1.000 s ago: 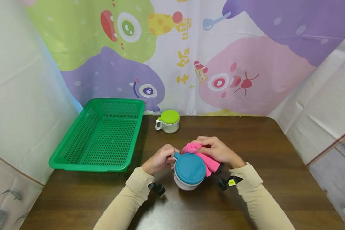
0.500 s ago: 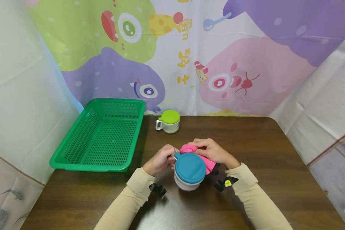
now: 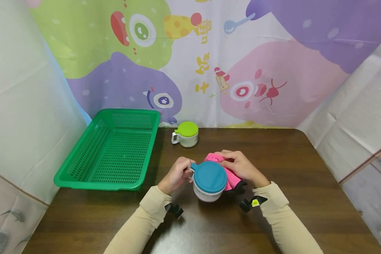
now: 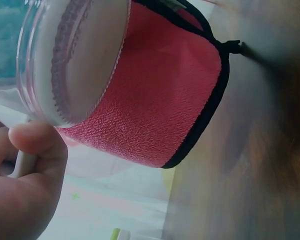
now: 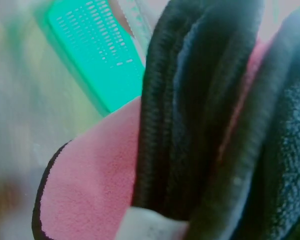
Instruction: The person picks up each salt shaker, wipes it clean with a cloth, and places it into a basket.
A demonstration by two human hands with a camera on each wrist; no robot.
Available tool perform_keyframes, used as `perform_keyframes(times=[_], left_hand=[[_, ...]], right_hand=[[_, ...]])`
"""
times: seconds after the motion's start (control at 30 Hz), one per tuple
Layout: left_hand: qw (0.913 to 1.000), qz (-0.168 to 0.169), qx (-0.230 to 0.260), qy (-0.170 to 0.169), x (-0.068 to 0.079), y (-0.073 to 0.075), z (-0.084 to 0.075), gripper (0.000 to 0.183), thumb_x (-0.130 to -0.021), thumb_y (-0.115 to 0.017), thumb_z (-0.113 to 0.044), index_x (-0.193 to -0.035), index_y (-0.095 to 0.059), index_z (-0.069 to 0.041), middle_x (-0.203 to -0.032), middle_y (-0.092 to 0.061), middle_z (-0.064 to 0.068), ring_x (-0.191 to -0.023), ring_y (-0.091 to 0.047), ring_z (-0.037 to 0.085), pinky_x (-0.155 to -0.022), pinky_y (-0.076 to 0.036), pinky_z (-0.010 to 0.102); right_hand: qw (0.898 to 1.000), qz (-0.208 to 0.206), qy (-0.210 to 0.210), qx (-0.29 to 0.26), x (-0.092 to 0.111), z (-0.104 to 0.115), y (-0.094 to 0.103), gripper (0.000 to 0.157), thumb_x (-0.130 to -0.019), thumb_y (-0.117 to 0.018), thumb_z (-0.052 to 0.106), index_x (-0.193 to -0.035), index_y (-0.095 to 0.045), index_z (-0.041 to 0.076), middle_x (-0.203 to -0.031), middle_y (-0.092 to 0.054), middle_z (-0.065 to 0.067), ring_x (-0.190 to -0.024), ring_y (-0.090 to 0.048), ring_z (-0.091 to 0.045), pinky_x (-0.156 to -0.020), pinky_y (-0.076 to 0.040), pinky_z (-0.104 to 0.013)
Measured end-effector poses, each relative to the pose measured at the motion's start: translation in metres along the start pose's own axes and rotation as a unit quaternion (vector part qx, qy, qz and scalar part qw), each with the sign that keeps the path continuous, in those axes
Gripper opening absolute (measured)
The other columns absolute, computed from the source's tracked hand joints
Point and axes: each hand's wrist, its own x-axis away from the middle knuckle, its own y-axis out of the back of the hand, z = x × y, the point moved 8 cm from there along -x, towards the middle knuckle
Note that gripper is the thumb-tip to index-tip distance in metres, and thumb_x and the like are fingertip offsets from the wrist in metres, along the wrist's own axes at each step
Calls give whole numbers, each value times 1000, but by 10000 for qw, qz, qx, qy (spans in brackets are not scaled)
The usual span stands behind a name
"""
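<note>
A white jar with a blue lid [image 3: 210, 177] is held by its side handle in my left hand [image 3: 176, 176]. In the left wrist view the thumb and fingers wrap the white handle [image 4: 24, 162], and the jar's clear ribbed base [image 4: 90, 60] faces the camera. My right hand [image 3: 239, 166] grips a bunched pink cloth [image 3: 231, 180] with black edging against the jar's far right side. Folds of the cloth [image 5: 95, 180] fill most of the right wrist view and hide the right fingers there.
A green plastic basket [image 3: 58, 180] with perforated walls stands at the left of the brown table [image 3: 289, 155]. Behind the hands, near the back edge, is a smaller white jar with a lime-green lid [image 3: 188, 129]. A cartoon-printed curtain [image 3: 206, 113] hangs behind the table.
The blue-lidded jar has risen slightly away from me in the head view. My right hand with the cloth shifted left, then back right along the jar's side. The basket and green-lidded jar stayed put.
</note>
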Motion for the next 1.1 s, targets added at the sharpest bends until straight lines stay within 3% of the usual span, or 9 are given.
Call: perform_keyframes(times=[0.23,0.7,0.97,1.1], left_hand=[[9996,-273,-7,-1,0,6,-1,32,-84,-32,-6,-54,-30,-14,-53,-30,-9,-45,-27,9,-49,-37,24],[9991,-382,84,-173,1,9,-4,31,-86,-31,-5,-56,-31,-12,-53,-31,-8,-46,-26,10,-49,-38,23],[9972,-685,278,-60,-1,12,-6,32,-85,-33,-6,-55,-35,-17,-52,-33,-12,-47,-28,5,-49,-38,24],[9963,-809,277,-67,-3,13,-10,34,-87,-32,-7,-55,-34,-17,-52,-32,-11,-46,-28,6,-49,-37,24]], right_hand=[[9995,-174,-216,-158,1,-4,4,35,-90,-62,3,-124,-62,-3,-117,-64,-23,-104,-58,-27,-81,-54,-23],[9981,-469,-291,-290,4,-2,9,37,-89,-62,1,-126,-60,-5,-116,-63,-26,-98,-58,-19,-80,-53,-20],[9967,-718,-270,-264,5,-2,16,38,-89,-61,0,-126,-60,-6,-107,-64,-23,-90,-58,-15,-74,-53,-20],[9949,-895,-377,-271,7,-3,21,39,-90,-61,1,-127,-59,-6,-112,-63,-24,-92,-57,-16,-74,-53,-20]])
